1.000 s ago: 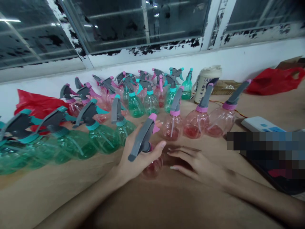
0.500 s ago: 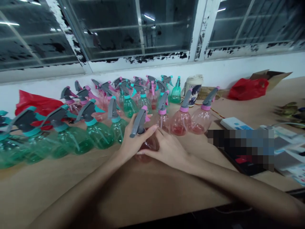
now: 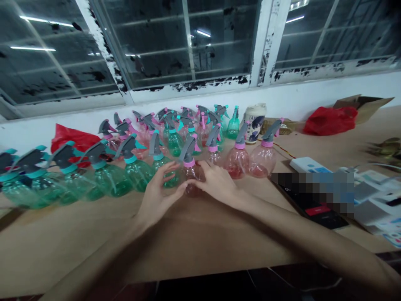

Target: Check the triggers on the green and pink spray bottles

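Observation:
A pink spray bottle [image 3: 193, 173] with a grey and pink trigger head stands upright at the near middle of the table. My right hand [image 3: 217, 184] rests round its right side, with the thumb across the front. On the other side, my left hand [image 3: 158, 194] has its fingers spread and curved, beside the bottle; the thumb tip comes close to its front. A green spray bottle [image 3: 138, 173] with a turquoise collar heads the row on the left. To the right stand more pink spray bottles, one [image 3: 237, 161] with a little reddish liquid inside.
More pink and green bottles crowd behind, near the wall. A patterned cup [image 3: 255, 123], a red plastic bag [image 3: 330, 120] and an open cardboard box [image 3: 363, 106] stand farther back. A dark phone [image 3: 326, 213] lies at the right beside a white box-shaped item [image 3: 308, 164].
My left hand has drawn away from the pink bottle to its left, and its fingers have opened. The bottle now stands upright in the row; my right hand stays against it. The view has shifted slightly.

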Demonstrator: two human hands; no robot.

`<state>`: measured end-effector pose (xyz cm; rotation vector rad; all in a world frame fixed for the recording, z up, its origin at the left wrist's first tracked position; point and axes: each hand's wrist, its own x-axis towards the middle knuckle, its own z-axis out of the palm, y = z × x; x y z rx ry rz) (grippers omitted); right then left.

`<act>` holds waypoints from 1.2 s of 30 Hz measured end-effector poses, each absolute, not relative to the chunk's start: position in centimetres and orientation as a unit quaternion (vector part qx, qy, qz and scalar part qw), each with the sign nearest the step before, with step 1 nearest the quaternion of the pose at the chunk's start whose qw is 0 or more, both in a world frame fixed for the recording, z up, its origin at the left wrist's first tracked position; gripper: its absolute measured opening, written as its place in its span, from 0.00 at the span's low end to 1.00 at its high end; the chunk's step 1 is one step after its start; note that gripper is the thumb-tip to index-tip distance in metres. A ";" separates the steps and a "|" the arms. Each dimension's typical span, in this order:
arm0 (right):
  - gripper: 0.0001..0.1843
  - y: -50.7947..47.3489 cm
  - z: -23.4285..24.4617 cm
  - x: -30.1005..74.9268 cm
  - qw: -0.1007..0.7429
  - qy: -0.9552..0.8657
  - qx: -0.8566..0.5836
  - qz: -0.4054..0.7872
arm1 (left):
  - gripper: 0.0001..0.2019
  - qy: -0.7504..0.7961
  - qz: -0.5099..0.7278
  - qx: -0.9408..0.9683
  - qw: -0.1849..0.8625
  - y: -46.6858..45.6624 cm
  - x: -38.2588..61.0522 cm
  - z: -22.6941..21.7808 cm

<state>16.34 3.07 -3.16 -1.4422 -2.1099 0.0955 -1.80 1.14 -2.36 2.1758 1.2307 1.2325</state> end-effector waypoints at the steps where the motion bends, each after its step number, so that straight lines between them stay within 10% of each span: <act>1: 0.33 3.2 -3.1 16.2 0.284 -0.787 -0.546 0.033 | 0.24 0.453 0.426 0.763 0.177 0.6 -2.1 -2.4; 26: 0.36 5.2 -1.5 14.3 0.255 -0.777 -0.576 0.012 | 0.09 0.520 0.314 0.753 0.252 -1.6 -4.2 -4.6; 36: 0.22 2.0 -1.3 21.5 0.316 -0.729 -0.605 -0.055 | 0.07 0.512 0.284 0.767 0.262 -0.8 -3.8 -4.2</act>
